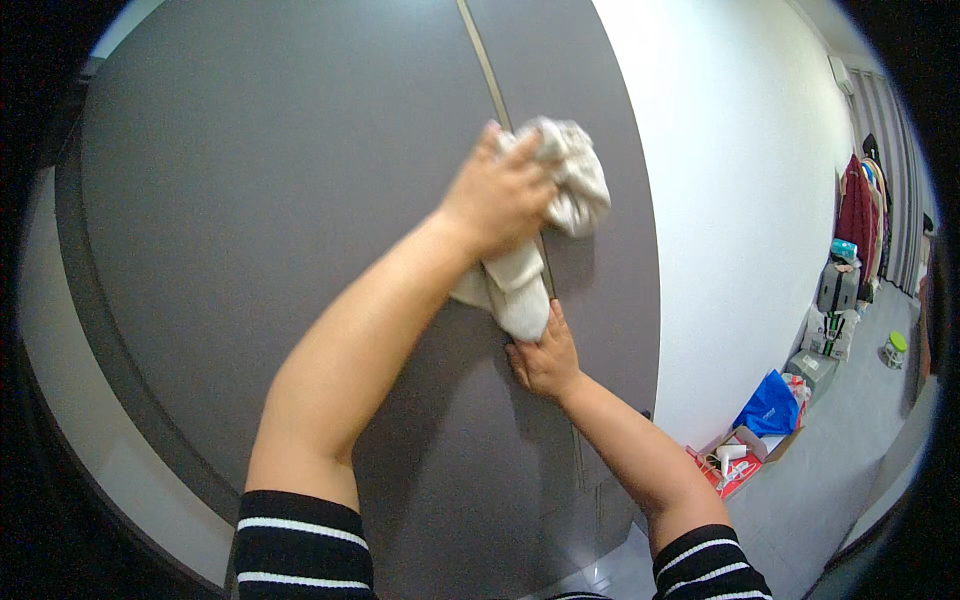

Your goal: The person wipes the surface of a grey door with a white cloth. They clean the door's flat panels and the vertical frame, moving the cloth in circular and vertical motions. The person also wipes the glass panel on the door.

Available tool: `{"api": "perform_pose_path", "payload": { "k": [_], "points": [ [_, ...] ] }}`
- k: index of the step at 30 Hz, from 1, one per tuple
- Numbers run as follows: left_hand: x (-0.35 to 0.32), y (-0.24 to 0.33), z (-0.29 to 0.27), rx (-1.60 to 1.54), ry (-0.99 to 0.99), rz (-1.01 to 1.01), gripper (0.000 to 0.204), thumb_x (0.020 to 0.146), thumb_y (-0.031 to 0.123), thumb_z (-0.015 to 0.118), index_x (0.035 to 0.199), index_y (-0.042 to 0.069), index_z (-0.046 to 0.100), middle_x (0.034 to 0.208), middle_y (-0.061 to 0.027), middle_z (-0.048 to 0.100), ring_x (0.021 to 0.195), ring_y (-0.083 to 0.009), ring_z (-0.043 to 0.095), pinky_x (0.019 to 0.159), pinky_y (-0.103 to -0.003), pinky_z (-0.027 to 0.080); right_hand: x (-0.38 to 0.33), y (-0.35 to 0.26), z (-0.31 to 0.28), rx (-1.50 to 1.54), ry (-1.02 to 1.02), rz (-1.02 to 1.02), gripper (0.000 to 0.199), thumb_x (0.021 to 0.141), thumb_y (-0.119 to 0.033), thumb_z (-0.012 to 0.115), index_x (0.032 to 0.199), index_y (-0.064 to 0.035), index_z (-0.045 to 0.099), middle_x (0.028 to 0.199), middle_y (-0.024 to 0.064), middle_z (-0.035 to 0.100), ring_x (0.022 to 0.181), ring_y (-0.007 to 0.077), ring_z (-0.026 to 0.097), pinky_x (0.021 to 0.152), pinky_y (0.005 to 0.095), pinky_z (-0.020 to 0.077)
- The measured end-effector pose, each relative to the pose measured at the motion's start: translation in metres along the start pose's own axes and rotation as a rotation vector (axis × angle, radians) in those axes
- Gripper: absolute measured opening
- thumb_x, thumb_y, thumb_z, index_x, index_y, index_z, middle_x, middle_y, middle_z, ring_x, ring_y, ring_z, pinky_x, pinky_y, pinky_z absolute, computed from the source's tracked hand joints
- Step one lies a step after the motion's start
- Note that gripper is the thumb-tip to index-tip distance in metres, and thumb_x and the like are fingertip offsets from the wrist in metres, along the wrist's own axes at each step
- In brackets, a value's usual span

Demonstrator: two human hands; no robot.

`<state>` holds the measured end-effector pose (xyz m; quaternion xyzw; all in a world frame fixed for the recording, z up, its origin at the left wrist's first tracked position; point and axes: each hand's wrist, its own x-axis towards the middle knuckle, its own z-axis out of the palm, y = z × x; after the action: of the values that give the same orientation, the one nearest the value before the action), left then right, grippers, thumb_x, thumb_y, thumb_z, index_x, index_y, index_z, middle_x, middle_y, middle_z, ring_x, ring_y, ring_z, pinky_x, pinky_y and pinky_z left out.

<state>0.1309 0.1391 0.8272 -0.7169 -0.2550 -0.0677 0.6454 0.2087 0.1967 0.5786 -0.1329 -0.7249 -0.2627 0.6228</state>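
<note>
My left hand (500, 195) is closed on a crumpled off-white cloth (575, 180) and presses it against a large grey panel (260, 200), like a door or cupboard front. The cloth bunches up to the right of the fingers, and its loose end hangs down below the hand. Lower down, my right hand (545, 358) rests against the same panel with its fingers apart, just under the hanging end of the cloth. A thin gold-coloured strip (485, 60) runs down the panel behind the cloth.
A white wall (740, 200) stands right of the panel. Along its foot are a red box with a white hair dryer (732, 453), a blue bag (768, 405), a grey box (812, 370) and a suitcase (838, 287). Clothes (862, 205) hang farther back, near a striped curtain (897, 170).
</note>
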Motion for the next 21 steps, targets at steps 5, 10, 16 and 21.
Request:
{"api": "perform_pose_path", "payload": {
  "k": [5,10,16,21],
  "points": [
    [0.02,-0.149,-0.031,0.279,-0.086,-0.67,0.04,0.088,0.031,0.049,0.125,0.018,0.061,0.135,-0.0106,0.054,0.129,-0.0296,0.044,0.102,-0.062,0.031,0.011,-0.01,-0.009,-0.021,-0.035,0.038,0.049,0.093,-0.025,0.051,0.14,-0.0118,0.046,0.151,0.0135,0.034,0.144,0.0304,0.022,0.118,0.0445,0.0092],
    [0.003,-0.181,-0.046,0.569,0.072,-0.933,0.047,0.093,0.04,0.043,0.133,0.017,0.053,0.147,-0.0082,0.041,0.137,-0.0401,0.031,0.104,-0.07,0.021,0.015,-0.014,-0.009,-0.018,-0.022,0.052,0.05,0.093,-0.026,0.052,0.141,-0.0115,0.045,0.152,0.0122,0.033,0.144,0.0299,0.022,0.118,0.0447,0.0085],
    [-0.052,0.018,-0.014,0.002,-0.038,-0.201,0.04,0.079,0.032,0.064,0.116,0.015,0.065,0.138,-0.0069,0.053,0.14,-0.0297,0.031,0.111,-0.065,0.01,-0.009,-0.006,-0.004,0.058,-0.031,0.051,0.052,0.088,-0.023,0.054,0.138,-0.0103,0.048,0.149,0.0146,0.036,0.142,0.0331,0.025,0.117,0.047,0.0116],
    [-0.199,0.113,-0.037,-0.131,-0.154,0.04,0.04,0.08,0.039,0.062,0.115,0.02,0.065,0.139,-0.003,0.05,0.139,-0.0307,0.031,0.112,-0.065,0.01,-0.062,-0.007,-0.007,-0.02,-0.121,-0.097,0.044,0.086,-0.023,0.054,0.129,-0.0104,0.055,0.144,0.0116,0.043,0.141,0.0333,0.028,0.117,0.0479,0.0134]
  ]
}}
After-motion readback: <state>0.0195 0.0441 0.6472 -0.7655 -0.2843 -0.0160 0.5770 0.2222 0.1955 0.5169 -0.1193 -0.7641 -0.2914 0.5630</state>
